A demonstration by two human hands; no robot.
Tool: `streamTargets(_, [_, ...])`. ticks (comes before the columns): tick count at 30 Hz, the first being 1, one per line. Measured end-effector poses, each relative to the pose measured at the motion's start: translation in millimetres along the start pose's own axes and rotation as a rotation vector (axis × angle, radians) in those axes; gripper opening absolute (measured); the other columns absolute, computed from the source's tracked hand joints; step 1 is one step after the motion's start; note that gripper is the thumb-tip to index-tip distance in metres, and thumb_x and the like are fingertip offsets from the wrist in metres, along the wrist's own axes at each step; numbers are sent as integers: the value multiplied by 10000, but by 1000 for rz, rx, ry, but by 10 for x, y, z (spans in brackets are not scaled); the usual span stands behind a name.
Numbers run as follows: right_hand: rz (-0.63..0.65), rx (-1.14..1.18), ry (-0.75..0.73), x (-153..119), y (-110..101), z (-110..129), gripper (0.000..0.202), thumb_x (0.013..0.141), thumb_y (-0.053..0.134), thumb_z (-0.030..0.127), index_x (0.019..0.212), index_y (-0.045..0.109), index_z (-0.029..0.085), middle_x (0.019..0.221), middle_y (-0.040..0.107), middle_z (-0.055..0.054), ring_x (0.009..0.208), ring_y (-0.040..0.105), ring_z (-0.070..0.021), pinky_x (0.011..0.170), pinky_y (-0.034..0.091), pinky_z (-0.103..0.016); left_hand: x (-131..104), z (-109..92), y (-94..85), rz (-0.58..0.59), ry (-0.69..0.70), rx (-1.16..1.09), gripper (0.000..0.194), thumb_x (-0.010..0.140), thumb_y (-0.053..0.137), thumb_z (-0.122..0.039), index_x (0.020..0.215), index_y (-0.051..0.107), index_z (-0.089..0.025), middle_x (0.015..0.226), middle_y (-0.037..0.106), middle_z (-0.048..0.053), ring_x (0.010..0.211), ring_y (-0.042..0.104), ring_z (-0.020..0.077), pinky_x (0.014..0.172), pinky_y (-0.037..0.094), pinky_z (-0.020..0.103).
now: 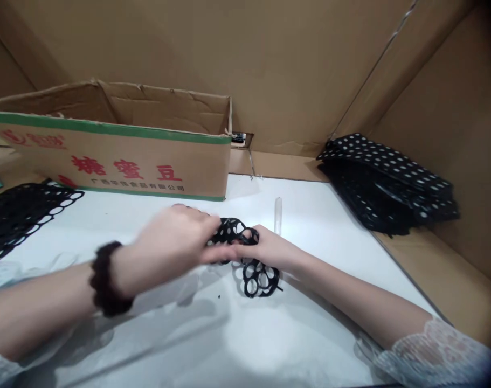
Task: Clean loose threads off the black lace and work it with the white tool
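Note:
A small piece of black fabric with round holes (262, 277) hangs between my two hands over the white tabletop, its lower ring-shaped edge lying towards me. My left hand (174, 237), a dark band on its wrist, is blurred and pinches the fabric's left side with thumb and fingers. From the right, my right hand (265, 247) grips the same piece, fingers closed on it. The fingertips of both hands nearly meet at the middle and hide part of the fabric.
An open cardboard box (148, 161) with red lettering stands at the back left. Black holed fabric (22, 210) lies at the far left. Stacked black dotted material (391, 183) is at the right. Behind my right hand lies a clear narrow object (278, 215). Cardboard walls (285, 70) enclose the back.

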State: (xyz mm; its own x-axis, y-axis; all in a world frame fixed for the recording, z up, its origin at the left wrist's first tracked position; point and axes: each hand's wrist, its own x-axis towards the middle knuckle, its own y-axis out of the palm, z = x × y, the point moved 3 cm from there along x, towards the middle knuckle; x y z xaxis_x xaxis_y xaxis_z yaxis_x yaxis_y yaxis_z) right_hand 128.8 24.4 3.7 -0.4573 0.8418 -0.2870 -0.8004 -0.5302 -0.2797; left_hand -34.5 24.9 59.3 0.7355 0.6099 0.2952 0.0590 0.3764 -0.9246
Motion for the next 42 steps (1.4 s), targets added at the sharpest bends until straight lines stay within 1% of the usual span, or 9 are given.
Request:
streamTargets(4, [-20, 27, -63, 3, 29, 1, 123, 687, 570, 257, 662, 539, 140, 593, 482, 34, 556, 425, -76, 548, 336, -208, -41, -273, 332, 224, 12, -189, 379, 830, 369, -501, 730, 507, -162, 634, 583, 26, 547, 521, 153, 498, 281, 258])
streamTargets(10, [-11, -43, -116, -4, 42, 3, 89, 713, 527, 215, 696, 570, 138, 627, 507, 27, 583, 428, -79, 573, 346, -210, 46, 71, 273, 426, -108, -597, 300, 846, 352, -335, 659, 532, -183, 605, 586, -21, 524, 493, 100, 493, 310, 205])
streamTargets(16, [-10, -61, -94, -18, 44, -8, 129, 732, 530, 242, 762, 606, 142, 691, 563, 6, 603, 464, -87, 590, 375, -220, 57, 439, 29, -40, -500, -309, 279, 840, 365, -357, 821, 585, -186, 727, 633, 6, 646, 544, 143, 600, 356, 237])
streamTargets(24, [-132, 94, -244, 13, 78, -38, 149, 766, 511, 271, 815, 582, 149, 757, 584, -4, 722, 521, -116, 690, 405, -238, 18, -105, 328, 146, -284, -597, 302, 842, 379, -358, 901, 633, -205, 894, 669, 8, 781, 596, 159, 672, 417, 241])
streamTargets(29, [-108, 83, -252, 11, 100, -41, 104, 766, 502, 222, 730, 563, 146, 682, 553, 17, 653, 499, -97, 657, 406, -225, -3, -85, 387, 221, -348, -807, 360, 738, 510, -493, 914, 634, -203, 814, 676, 12, 728, 609, 163, 629, 447, 226])
streamTargets(35, [-41, 42, -213, 19, 49, -28, 149, 789, 483, 230, 819, 590, 131, 823, 613, -34, 803, 552, -135, 777, 409, -265, 20, 34, 361, 299, -407, -996, 294, 811, 393, -388, 881, 597, -188, 710, 650, 2, 641, 599, 138, 567, 461, 219])
streamTargets(37, [-23, 1, -143, 2, 30, -26, 156, 789, 488, 235, 808, 595, 124, 836, 626, -46, 807, 560, -140, 780, 409, -267, 39, 252, 179, 72, -488, -769, 290, 819, 373, -372, 921, 583, -201, 711, 633, -2, 651, 590, 135, 611, 467, 239])
streamTargets(40, [58, -75, -101, -31, 29, -6, 157, 786, 493, 240, 798, 606, 132, 820, 632, -39, 764, 559, -132, 743, 414, -259, 23, 742, -237, -463, -635, -217, 356, 845, 297, -394, 1062, 538, -247, 876, 615, 2, 816, 579, 146, 784, 449, 287])
streamTargets(42, [99, -121, -94, -40, 16, 9, 164, 774, 515, 278, 803, 605, 143, 802, 622, -28, 715, 542, -124, 688, 415, -253, 41, 1085, -401, -604, -662, -45, 425, 853, 236, -424, 1128, 502, -240, 1002, 574, -2, 947, 551, 168, 857, 431, 331])
